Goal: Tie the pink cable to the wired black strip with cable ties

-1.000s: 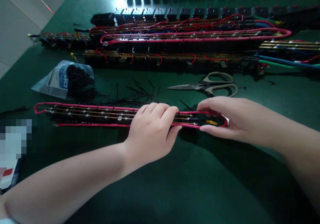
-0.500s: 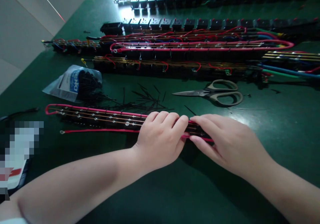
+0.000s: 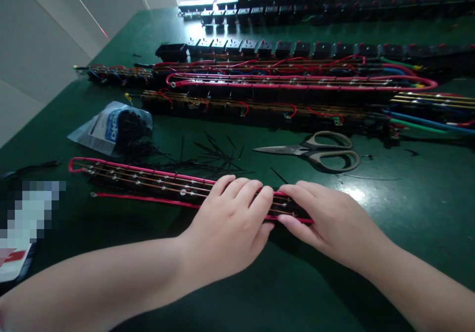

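A long black socket strip (image 3: 148,182) with copper-coloured bars lies in front of me, its wired side up. Black cable ties hold a red wire (image 3: 170,174) along its far edge; the wire loops at the left end. Along the near side runs a loose red length ending in a ring terminal (image 3: 94,194). My left hand (image 3: 237,218) is wrapped over the strip, fingers on the far edge and thumb at the near one. Close beside it, my right hand (image 3: 326,218) grips the right end, pinching the red wire against both edges. The strip's right tip is hidden under that hand.
Scissors (image 3: 308,151) lie beyond my hands. Loose cable ties (image 3: 215,149) are scattered left of them, near a plastic bag (image 3: 97,126) of more ties. Several wired strips (image 3: 241,105) span the back of the green table (image 3: 237,302). A partly blurred-out object (image 3: 22,258) sits at left.
The view has tilted slightly, so the table appears lower. My left hand has shifted a little left along the strip, its thumb now off the near red wire. My right hand keeps its grip.
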Available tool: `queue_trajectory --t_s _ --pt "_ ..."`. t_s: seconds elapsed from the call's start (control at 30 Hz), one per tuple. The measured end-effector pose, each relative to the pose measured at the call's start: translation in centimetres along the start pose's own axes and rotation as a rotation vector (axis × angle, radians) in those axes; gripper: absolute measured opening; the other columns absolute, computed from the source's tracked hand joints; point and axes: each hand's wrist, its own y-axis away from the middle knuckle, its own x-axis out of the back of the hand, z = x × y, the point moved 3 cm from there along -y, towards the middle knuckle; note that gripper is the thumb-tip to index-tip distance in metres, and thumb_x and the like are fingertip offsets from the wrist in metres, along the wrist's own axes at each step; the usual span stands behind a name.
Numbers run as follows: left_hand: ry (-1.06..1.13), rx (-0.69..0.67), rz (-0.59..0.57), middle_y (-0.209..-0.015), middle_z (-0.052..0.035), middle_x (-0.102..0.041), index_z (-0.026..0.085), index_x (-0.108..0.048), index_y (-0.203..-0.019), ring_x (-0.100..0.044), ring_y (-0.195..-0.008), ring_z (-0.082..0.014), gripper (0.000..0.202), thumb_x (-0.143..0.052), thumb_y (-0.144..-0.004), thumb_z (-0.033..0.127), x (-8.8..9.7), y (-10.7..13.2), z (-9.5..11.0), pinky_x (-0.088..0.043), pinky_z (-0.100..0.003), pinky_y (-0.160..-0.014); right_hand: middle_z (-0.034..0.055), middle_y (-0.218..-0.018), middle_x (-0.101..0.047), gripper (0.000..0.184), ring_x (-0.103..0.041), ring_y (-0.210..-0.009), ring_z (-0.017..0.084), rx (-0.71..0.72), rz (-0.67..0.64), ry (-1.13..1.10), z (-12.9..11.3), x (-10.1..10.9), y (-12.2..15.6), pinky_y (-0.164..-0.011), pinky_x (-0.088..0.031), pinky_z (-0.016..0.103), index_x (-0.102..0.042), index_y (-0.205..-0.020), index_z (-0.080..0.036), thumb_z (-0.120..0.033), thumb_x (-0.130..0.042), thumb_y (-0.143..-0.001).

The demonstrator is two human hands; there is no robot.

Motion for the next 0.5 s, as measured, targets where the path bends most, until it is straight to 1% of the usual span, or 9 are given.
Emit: queue_trajectory --t_s 0.07,0.1,0.13,0.2,0.23,0.3,0.37,0.43,0.5 --pt "0.035 -0.006 -0.013 -0.139 -0.0102 -0.072 0.015 -0.063 -0.136 -0.067 -0.127 -0.0288 0.035 -0.051 -0.108 0.032 1.7 0.0 -0.2 -0.051 -0.051 -0.114 0.0050 -0.078 -0.068 0.038 -0.063 -0.062 0.019 -0.002 -0.005 0.001 0.0 -0.1 0.0 -0.053 -0.039 0.029 -0.064 -0.104 -0.018 -0.049 -0.042 -0.111" --pt "0.034 -0.026 -0.026 -0.135 -0.0090 -0.074 0.016 -0.067 -0.132 -0.069 -0.124 -0.0275 0.032 -0.049 -0.108 0.028 2.6 -0.2 -0.7 -0.054 -0.047 -0.111 0.0051 -0.078 -0.068 0.037 -0.063 -0.062 0.019 -0.007 -0.006 -0.003 0.0 -0.1 0.0 -0.053 -0.039 0.029 -0.065 -0.105 -0.018 -0.048 -0.043 -0.111" --pt "0.022 -0.033 -0.023 -0.127 -0.0081 -0.078 0.017 -0.072 -0.122 -0.073 -0.114 -0.0257 0.030 -0.047 -0.107 0.023 3.6 -0.3 -1.5 -0.059 -0.042 -0.101 0.0053 -0.079 -0.069 0.037 -0.063 -0.062 0.019 -0.013 -0.008 -0.009 0.1 -0.1 0.0 -0.053 -0.040 0.029 -0.065 -0.107 -0.018 -0.047 -0.043 -0.110" --pt "-0.005 0.067 -0.050 -0.113 -0.0058 -0.081 0.019 -0.076 -0.113 -0.075 -0.100 -0.0235 0.032 -0.045 -0.106 0.021 5.1 -0.9 -4.2 -0.061 -0.037 -0.088 0.0058 -0.080 -0.070 0.035 -0.063 -0.063 0.019 -0.027 -0.015 -0.029 0.1 -0.2 0.0 -0.053 -0.041 0.028 -0.066 -0.109 -0.017 -0.046 -0.045 -0.110" --pt "-0.025 0.142 -0.058 -0.109 -0.0052 -0.081 0.021 -0.077 -0.112 -0.075 -0.098 -0.0240 0.033 -0.046 -0.106 0.024 5.5 -1.2 -5.9 -0.061 -0.038 -0.088 0.0061 -0.081 -0.071 0.035 -0.064 -0.063 0.019 -0.036 -0.022 -0.041 0.2 -0.2 0.0 -0.053 -0.041 0.028 -0.066 -0.110 -0.017 -0.046 -0.047 -0.109" --pt "-0.054 0.266 -0.151 -0.109 -0.0044 -0.081 0.022 -0.079 -0.110 -0.075 -0.099 -0.0253 0.032 -0.049 -0.102 0.027 5.4 -1.7 -9.3 -0.059 -0.039 -0.090 0.0064 -0.082 -0.072 0.034 -0.065 -0.065 0.019 -0.056 -0.037 -0.067 0.2 -0.3 0.0 -0.053 -0.043 0.028 -0.067 -0.110 -0.017 -0.046 -0.049 -0.108" --pt "-0.023 0.337 -0.241 -0.105 -0.0038 -0.081 0.023 -0.080 -0.103 -0.074 -0.093 -0.0246 0.026 -0.055 -0.096 0.029 4.5 -2.0 -12.0 -0.059 -0.037 -0.085 0.0063 -0.081 -0.072 0.033 -0.065 -0.065 0.019 -0.069 -0.047 -0.086 0.2 -0.2 0.0 -0.053 -0.043 0.028 -0.068 -0.109 -0.017 -0.046 -0.050 -0.108" --pt "0.060 0.367 -0.267 -0.097 -0.0021 -0.080 0.024 -0.080 -0.097 -0.073 -0.083 -0.0221 0.021 -0.062 -0.091 0.031 3.4 -2.2 -13.6 -0.057 -0.033 -0.077 0.0064 -0.081 -0.072 0.034 -0.066 -0.065 0.019 -0.064 -0.039 -0.089 0.1 0.0 -0.1 -0.053 -0.044 0.028 -0.068 -0.108 -0.017 -0.045 -0.050 -0.108" --pt "0.082 0.349 -0.271 -0.095 -0.0010 -0.080 0.024 -0.080 -0.095 -0.072 -0.081 -0.0211 0.017 -0.065 -0.089 0.031 2.6 -2.2 -14.3 -0.056 -0.031 -0.076 0.0066 -0.081 -0.072 0.034 -0.066 -0.064 0.020 -0.054 -0.028 -0.088 0.0 0.1 -0.2 -0.053 -0.045 0.028 -0.068 -0.108 -0.017 -0.045 -0.050 -0.108"
